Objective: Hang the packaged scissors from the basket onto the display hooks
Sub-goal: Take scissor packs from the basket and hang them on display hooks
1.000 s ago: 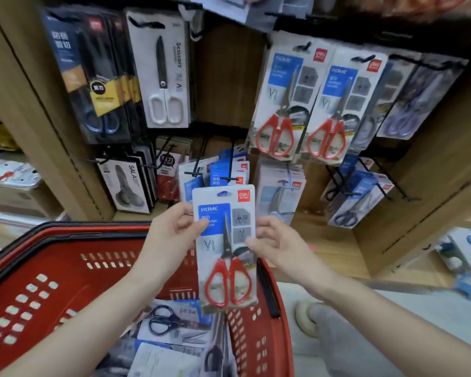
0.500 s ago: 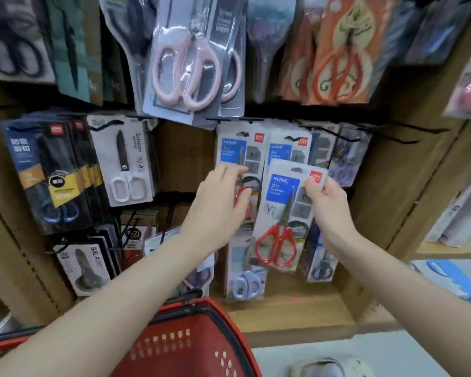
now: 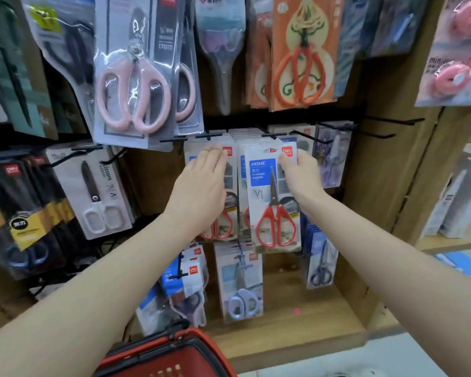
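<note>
Presently, in the head view, my right hand (image 3: 299,175) pinches the packaged scissors (image 3: 272,202) at the upper right edge. The thumb lies on the front by the red logo square, and the fingers are hidden behind the card. The pack is a tall, flat, glossy card with rounded top corners and a blue label panel. A clear blister covers steel blades and red loop handles. It stands upright before the display, its top just below a black wire display hook (image 3: 273,135). Whether the hang slot is on the hook, I cannot tell.

My left hand (image 3: 201,191) lies flat, fingers straight and together, pressed on a hanging stack of matching packs (image 3: 230,186) just to the left. Above hang larger glossy packs of pink-handled shears (image 3: 133,91). Further left, a white card (image 3: 98,197) carries white-handled scissors with a black blade sheath. Below runs a wooden shelf board (image 3: 297,336). At the bottom edge sits the red plastic basket (image 3: 215,352) with a black handle, its contents out of sight.
</note>
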`<state>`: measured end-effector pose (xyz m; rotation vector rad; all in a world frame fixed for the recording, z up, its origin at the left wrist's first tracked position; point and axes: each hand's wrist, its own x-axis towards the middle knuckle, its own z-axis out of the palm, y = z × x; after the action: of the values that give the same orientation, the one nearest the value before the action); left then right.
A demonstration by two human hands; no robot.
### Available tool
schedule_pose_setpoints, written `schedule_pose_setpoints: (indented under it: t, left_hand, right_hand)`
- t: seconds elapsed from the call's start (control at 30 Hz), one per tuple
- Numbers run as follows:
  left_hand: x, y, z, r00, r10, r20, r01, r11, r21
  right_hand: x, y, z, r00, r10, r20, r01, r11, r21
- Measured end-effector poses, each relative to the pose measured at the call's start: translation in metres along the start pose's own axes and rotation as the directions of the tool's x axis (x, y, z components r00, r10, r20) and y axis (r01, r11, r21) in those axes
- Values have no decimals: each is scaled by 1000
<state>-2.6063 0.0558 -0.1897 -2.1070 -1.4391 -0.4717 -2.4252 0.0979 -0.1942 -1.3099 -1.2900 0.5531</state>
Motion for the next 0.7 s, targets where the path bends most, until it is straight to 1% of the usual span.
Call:
schedule_pose_setpoints:
  t: [0.1, 0.17, 0.33, 0.43, 0.53, 0.63, 0.7]
  left_hand:
    - [-2, 1, 4, 999, -14, 31, 13, 999, 48]
    - [-5, 0, 7, 1000, -19, 15, 19, 998, 56]
    - [-12, -6, 5, 998, -57, -19, 56, 998, -33]
    - [-14, -9, 2, 999, -41, -16, 41, 999, -14]
    - [-15, -12, 4, 999, -35, -38, 34, 999, -32]
    - [-24, -14, 7, 995, -8, -104, 3, 999, -40]
    - [-38, -17, 8, 992, 10, -124, -14, 999, -30]
  right_hand:
    - [5, 2, 5, 1000, -2, -13, 1, 1000, -14]
    - [8, 0, 7, 1000, -17, -10, 17, 999, -28]
    - [21, 6, 6, 1000, 18, -9, -18, 999, -39]
    - [30, 8, 6, 999, 41, -29, -43, 997, -72]
    - [32, 9, 6, 997, 58, -52, -64, 991, -118]
    - [22, 9, 5, 994, 5, -105, -25, 981, -194]
    - [6, 12, 4, 987, -98, -127, 49, 939, -339]
